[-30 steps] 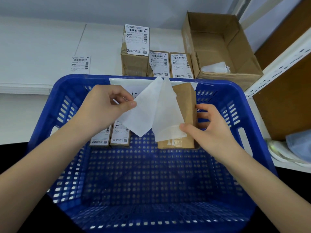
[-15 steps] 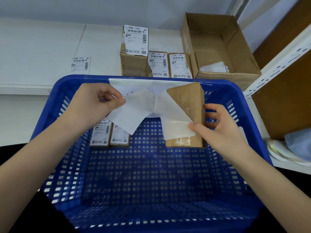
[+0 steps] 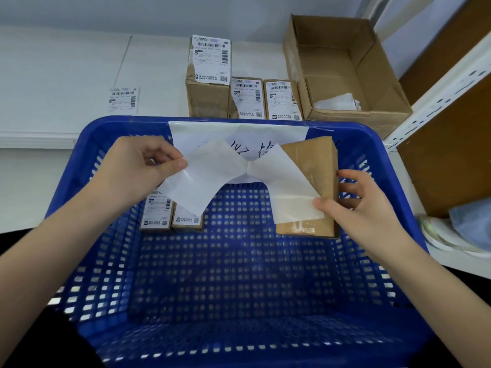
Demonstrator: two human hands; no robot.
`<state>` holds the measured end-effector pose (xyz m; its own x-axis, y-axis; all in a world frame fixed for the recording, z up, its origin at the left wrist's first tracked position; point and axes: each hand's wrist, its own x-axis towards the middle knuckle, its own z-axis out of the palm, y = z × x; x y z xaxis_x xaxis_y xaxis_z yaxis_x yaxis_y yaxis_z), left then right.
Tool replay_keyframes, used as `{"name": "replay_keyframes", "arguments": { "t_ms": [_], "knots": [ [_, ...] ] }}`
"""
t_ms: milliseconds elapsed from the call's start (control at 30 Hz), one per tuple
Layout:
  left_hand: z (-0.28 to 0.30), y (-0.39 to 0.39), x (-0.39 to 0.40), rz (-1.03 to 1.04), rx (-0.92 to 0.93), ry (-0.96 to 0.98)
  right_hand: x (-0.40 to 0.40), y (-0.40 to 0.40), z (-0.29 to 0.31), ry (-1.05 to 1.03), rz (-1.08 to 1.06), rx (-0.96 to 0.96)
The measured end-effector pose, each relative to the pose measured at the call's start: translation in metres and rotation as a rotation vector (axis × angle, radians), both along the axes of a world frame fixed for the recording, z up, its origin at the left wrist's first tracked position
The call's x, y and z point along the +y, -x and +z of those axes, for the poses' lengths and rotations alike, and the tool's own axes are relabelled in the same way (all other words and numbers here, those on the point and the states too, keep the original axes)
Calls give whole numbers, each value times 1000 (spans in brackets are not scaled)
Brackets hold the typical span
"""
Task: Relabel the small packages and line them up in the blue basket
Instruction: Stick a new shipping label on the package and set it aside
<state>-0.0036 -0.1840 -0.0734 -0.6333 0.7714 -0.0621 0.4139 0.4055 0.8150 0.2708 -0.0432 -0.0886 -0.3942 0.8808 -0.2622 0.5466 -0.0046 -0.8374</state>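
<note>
Two labelled packages [image 3: 171, 211] already stand side by side at the far left of the blue basket [image 3: 239, 274]; you're roughly at the third, so I'd judge the task early to midway; three more labelled boxes [image 3: 247, 88] wait on the white shelf [image 3: 66, 75] behind the basket, and whether they still need new labels I cannot tell.

Your right hand [image 3: 356, 205] holds the brown package [image 3: 316, 181] above the basket's far right, thumb pinching the label sheet [image 3: 289, 192] against its face, fingers curled behind; your left hand [image 3: 138, 171] pinches the other end of the white strip [image 3: 202, 176] between thumb and forefinger, pulling it out to the left; the two pieces still meet at a narrow neck in the middle; looks like backing coming off the label, though which piece is which isn't certain.

Left for this one, as I judge it: separate the strip, smooth the label down, stand the package beside the two; a loose label [image 3: 123, 100] lies on the shelf at left.

Containers: the basket holds only the two packages, with a handwritten paper sign [image 3: 239, 134] taped on its far wall; the open cardboard box [image 3: 342, 67] at the back right holds crumpled white scraps [image 3: 337, 102], likely discarded backing.
</note>
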Motion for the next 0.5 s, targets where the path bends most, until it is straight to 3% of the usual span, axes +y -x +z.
{"name": "replay_keyframes", "arguments": {
  "t_ms": [367,500],
  "knots": [
    [-2,1,3,24,-29,0,3,-15,-4,37,-39,-14],
    [2,-5,5,75,-216,-41,1,-15,-3,76,-63,40]
  ]
}}
